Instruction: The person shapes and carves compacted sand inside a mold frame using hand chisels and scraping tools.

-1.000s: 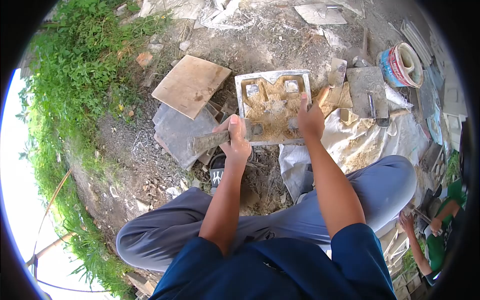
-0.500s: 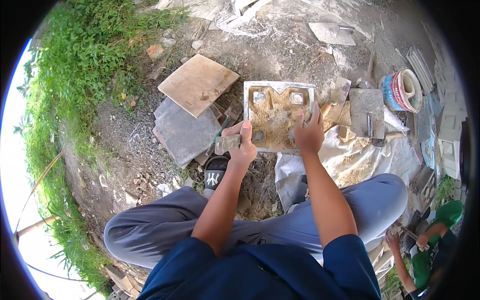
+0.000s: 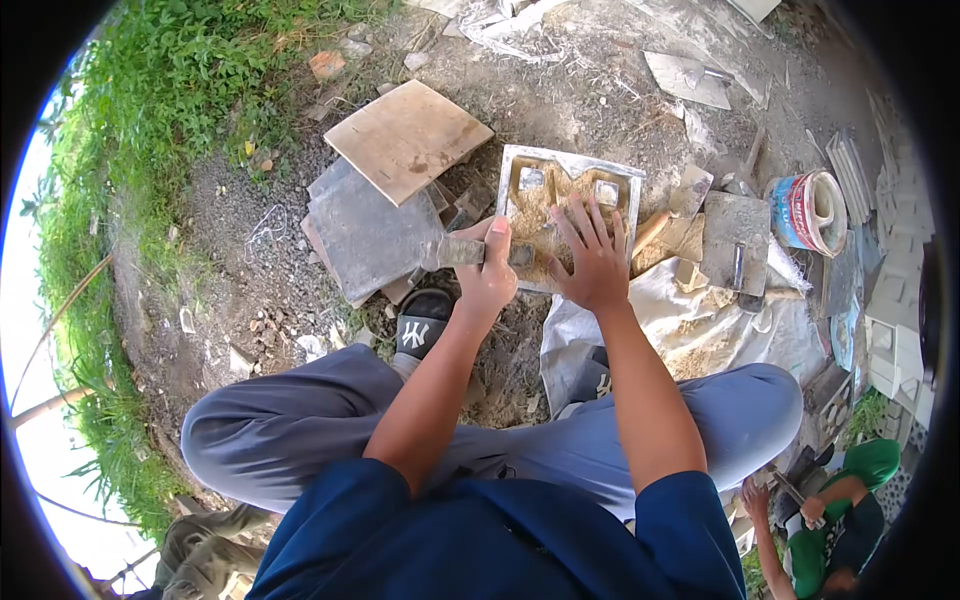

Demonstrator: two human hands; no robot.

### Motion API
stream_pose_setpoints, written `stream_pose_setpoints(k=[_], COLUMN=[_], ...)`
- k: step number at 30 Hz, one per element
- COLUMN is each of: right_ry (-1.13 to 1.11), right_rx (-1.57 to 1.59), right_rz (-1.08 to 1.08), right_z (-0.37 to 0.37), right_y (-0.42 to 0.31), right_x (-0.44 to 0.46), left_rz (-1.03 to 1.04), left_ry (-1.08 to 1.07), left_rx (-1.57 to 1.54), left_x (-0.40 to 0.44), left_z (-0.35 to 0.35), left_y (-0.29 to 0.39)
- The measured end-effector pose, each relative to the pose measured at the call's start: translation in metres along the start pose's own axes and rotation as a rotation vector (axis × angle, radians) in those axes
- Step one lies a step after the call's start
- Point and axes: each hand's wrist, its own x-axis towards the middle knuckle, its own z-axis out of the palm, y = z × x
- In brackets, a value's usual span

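Observation:
My left hand (image 3: 487, 268) is wrapped round a short, worn grey tool (image 3: 455, 252), its thumb lying along the top, beside the lower left corner of a mould. The square, pale-rimmed mould (image 3: 570, 160) holds sandy brown material and raised square blocks. Fingers spread, my right hand (image 3: 592, 255) rests palm down over the right part of the mould and hides some of the sand. A wooden handle (image 3: 652, 230) lies just right of the mould.
Left of the mould lie a tan board (image 3: 408, 140) and a grey slab (image 3: 372, 225). On the right are a flat metal plate (image 3: 735, 240), a white sack (image 3: 690, 320) and a paint bucket (image 3: 808, 212). A co-worker in green (image 3: 830, 520) sits at the lower right.
My right hand has let go of the wooden handle and moved onto the sandy mould with fingers spread. The left hand still holds the grey tool. The view has shifted slightly.

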Motion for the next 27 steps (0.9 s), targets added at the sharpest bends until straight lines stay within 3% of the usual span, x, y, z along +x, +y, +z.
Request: stream_pose_setpoints(k=[1,3,6,9,10,15,17,19,21,22,27], right_ry=[0.010,0.043,0.019,0.024,0.036,0.041,0.055,0.056,0.056,0.058,0.104], right_rx=[-0.006,-0.002,0.016,0.008,0.017,0.028,0.042,0.050,0.029,0.036,0.066], right_rz=[-0.001,-0.016,0.000,0.014,0.012,0.026,0.030,0.029,0.024,0.031,0.034], right_z=[0.000,0.004,0.003,0.001,0.002,0.002,0.001,0.002,0.003,0.004,0.009], right_y=[0.000,0.002,-0.002,0.003,0.004,0.002,0.003,0.004,0.004,0.004,0.007], right_x=[0.001,-0.001,-0.008,0.003,0.005,-0.001,0.000,-0.002,-0.004,-0.004,-0.005], left_rz=[-0.087,-0.026,0.206,-0.043,0.029,0.000,-0.009,0.053,0.049,-0.089,0.142], left_ry=[0.041,0.000,0.022,0.019,0.011,-0.055,0.016,-0.066,-0.067,-0.067,-0.080], left_rx=[-0.123,-0.172,0.174,-0.166,-0.203,-0.092,0.001,-0.113,0.036,-0.070,-0.443], left_x=[0.003,0.002,-0.013,-0.001,0.002,0.003,-0.002,-0.003,0.004,0.007,0.031], left_z=[0.004,0.000,-0.009,-0.006,-0.008,-0.003,0.001,0.001,0.001,0.008,0.000], left_y=[-0.001,-0.008,-0.013,0.005,0.011,-0.014,-0.003,-0.003,-0.009,-0.002,0.029])
